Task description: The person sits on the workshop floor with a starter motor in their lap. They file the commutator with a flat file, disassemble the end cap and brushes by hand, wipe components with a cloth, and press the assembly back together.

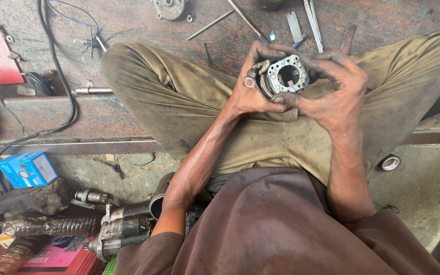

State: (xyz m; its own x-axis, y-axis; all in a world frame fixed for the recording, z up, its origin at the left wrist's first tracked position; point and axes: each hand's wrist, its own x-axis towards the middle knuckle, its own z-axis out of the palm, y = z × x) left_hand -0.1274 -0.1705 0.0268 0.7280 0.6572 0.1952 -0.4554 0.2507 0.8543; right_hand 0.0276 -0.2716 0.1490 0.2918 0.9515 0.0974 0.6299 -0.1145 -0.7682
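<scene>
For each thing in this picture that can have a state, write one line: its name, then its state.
Left hand: closed around the ring part's left side.
Right hand: gripping the ring part's right side.
Round metal ring part: held up in both hands, open centre facing the camera.
Blue box: closed, lying on the floor.
Starter motor: lying on its side.
Tape roll: lying flat.
Black cable: loose, trailing across the floor.

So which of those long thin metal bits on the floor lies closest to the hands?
The thin rod running down to the left hand, nearly touching its fingertips. The loose rod lies further left; the flat strips lie off right.
</scene>
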